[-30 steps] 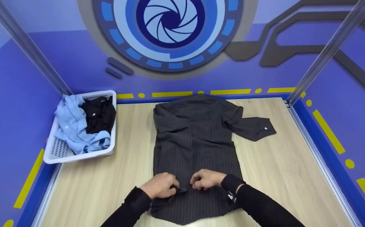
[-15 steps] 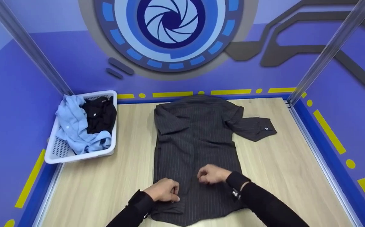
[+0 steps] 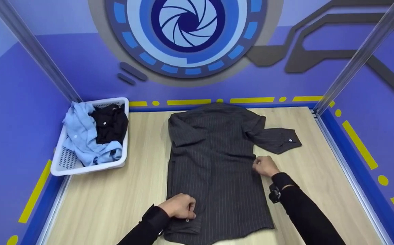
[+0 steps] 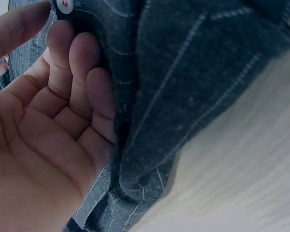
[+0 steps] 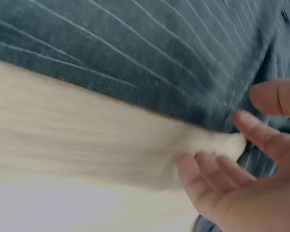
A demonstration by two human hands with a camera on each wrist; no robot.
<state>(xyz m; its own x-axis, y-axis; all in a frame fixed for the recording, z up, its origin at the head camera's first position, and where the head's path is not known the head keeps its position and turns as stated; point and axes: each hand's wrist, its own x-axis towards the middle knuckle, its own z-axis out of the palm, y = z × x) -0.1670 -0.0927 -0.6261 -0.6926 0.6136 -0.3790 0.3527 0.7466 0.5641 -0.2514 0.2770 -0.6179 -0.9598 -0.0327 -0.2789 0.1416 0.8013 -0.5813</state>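
Note:
A dark grey pinstriped shirt (image 3: pixel 236 190) lies spread on the table, collar toward the back wall. Its left sleeve is folded down over the body, with the buttoned cuff (image 3: pixel 190 226) near the hem. My left hand (image 3: pixel 180 206) rests at this cuff, fingers bent against the cloth; in the left wrist view a white button (image 4: pixel 65 6) shows beside the thumb tip, with no clear pinch. My right hand (image 3: pixel 265 166) is at the shirt's right edge. In the right wrist view its thumb and fingers (image 5: pixel 193 179) are apart, near the cloth edge, gripping nothing.
The other sleeve (image 3: pixel 278 139) sticks out to the right across the table (image 3: pixel 319 190). A white plastic basket (image 3: pixel 91 169) stands at the back left, holding a light blue garment (image 3: pixel 81 126) and a black one (image 3: pixel 110 124). Blue-purple walls enclose the sides and back.
My left hand has laid the sleeve's cuff down near the hem and stayed there. My right hand has moved from the shirt's middle to its right edge, farther back.

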